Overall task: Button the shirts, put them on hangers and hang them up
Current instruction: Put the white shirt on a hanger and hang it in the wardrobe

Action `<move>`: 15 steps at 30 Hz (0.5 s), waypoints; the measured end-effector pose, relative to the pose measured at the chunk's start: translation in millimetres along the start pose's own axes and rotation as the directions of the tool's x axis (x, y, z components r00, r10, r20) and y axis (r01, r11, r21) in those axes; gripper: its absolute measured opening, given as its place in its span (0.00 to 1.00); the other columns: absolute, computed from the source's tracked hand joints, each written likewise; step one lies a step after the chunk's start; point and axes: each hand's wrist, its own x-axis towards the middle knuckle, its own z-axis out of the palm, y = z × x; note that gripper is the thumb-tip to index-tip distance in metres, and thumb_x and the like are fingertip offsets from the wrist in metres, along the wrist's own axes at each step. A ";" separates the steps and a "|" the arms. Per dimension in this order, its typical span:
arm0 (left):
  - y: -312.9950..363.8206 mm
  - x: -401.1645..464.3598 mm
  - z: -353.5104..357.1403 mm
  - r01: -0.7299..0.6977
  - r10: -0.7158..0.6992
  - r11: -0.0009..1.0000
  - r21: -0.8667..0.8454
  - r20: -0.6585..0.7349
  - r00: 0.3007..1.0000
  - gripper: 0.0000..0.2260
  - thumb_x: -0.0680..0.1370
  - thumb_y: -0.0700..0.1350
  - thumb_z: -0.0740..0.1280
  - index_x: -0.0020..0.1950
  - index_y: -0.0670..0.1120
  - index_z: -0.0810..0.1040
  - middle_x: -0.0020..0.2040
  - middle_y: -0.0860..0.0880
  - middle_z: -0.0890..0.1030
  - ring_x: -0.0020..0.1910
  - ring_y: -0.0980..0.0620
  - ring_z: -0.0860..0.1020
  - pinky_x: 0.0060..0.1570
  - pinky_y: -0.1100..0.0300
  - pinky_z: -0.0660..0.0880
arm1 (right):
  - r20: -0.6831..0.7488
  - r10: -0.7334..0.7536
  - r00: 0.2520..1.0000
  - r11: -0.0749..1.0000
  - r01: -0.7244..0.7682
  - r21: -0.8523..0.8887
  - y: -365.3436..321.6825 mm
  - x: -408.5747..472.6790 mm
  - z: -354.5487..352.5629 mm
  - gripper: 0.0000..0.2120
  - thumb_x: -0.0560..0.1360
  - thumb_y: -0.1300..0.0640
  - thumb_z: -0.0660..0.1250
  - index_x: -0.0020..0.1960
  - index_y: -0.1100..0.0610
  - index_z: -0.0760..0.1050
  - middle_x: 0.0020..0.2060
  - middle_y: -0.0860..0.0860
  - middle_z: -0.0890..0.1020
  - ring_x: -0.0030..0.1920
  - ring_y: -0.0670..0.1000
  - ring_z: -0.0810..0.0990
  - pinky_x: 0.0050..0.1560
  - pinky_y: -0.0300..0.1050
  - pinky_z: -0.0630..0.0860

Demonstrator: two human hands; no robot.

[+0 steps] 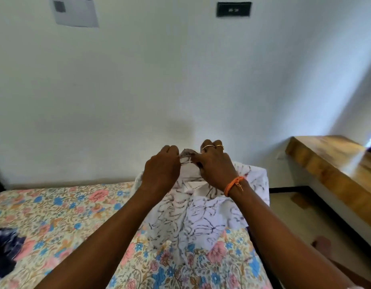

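A white shirt [203,217] with a dark line print hangs lifted above the bed, its lower part draped on the floral sheet. My left hand [161,170] and my right hand [215,163] are raised side by side at the collar. Both pinch the top of the collar, where a thin wire hanger hook [187,161] shows between them. The rest of the hanger is hidden inside the shirt. An orange thread band circles my right wrist.
The bed with a floral sheet [55,215] fills the lower left. A dark blue garment [5,249] lies at its left edge. A wooden shelf [334,163] juts from the wall at right, with floor below. A plain white wall stands close ahead.
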 end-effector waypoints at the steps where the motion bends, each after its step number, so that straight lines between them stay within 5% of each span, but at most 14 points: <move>1: 12.9 -1.7 2.6 -0.036 0.040 0.995 -0.095 0.035 0.999 0.03 0.80 0.43 0.62 0.50 0.44 0.75 0.46 0.46 0.78 0.39 0.40 0.79 0.35 0.51 0.74 | 0.035 0.040 0.999 0.999 -0.041 0.003 7.7 -10.4 -6.2 0.12 0.80 0.58 0.63 0.59 0.49 0.81 0.53 0.55 0.72 0.60 0.61 0.68 0.46 0.54 0.78; 5: 66.8 -6.1 5.3 -0.197 0.215 0.900 -0.390 0.004 0.977 0.09 0.78 0.54 0.66 0.48 0.49 0.78 0.38 0.54 0.77 0.38 0.51 0.77 0.37 0.57 0.71 | 0.100 0.151 0.983 0.987 -0.155 0.035 53.2 -49.8 -39.7 0.12 0.79 0.56 0.64 0.57 0.44 0.82 0.48 0.53 0.72 0.57 0.60 0.70 0.49 0.55 0.77; 8: 108.0 -4.4 3.3 -0.348 0.331 0.887 -0.304 -0.105 0.938 0.15 0.76 0.57 0.57 0.48 0.54 0.81 0.41 0.55 0.80 0.44 0.50 0.75 0.43 0.56 0.65 | 0.058 0.202 0.978 0.978 -0.205 0.047 92.7 -87.9 -72.9 0.11 0.77 0.56 0.66 0.56 0.45 0.83 0.42 0.51 0.73 0.53 0.58 0.73 0.48 0.52 0.73; 11: 161.9 -4.2 2.3 -0.514 0.523 0.785 -0.346 -0.076 0.849 0.18 0.75 0.54 0.52 0.55 0.57 0.80 0.49 0.56 0.78 0.51 0.51 0.73 0.46 0.56 0.57 | 0.066 0.253 0.965 0.961 -0.259 0.097 125.0 -141.4 -116.6 0.11 0.78 0.56 0.66 0.57 0.50 0.84 0.43 0.52 0.81 0.47 0.47 0.71 0.48 0.46 0.66; 15: 244.7 -21.2 12.7 -0.675 0.739 0.604 -0.424 -0.020 0.673 0.19 0.75 0.50 0.54 0.62 0.56 0.76 0.52 0.56 0.78 0.54 0.54 0.78 0.46 0.55 0.53 | 0.039 0.392 0.919 0.904 -0.392 0.171 162.7 -231.6 -165.2 0.16 0.76 0.46 0.60 0.51 0.50 0.84 0.40 0.50 0.83 0.42 0.49 0.78 0.48 0.52 0.75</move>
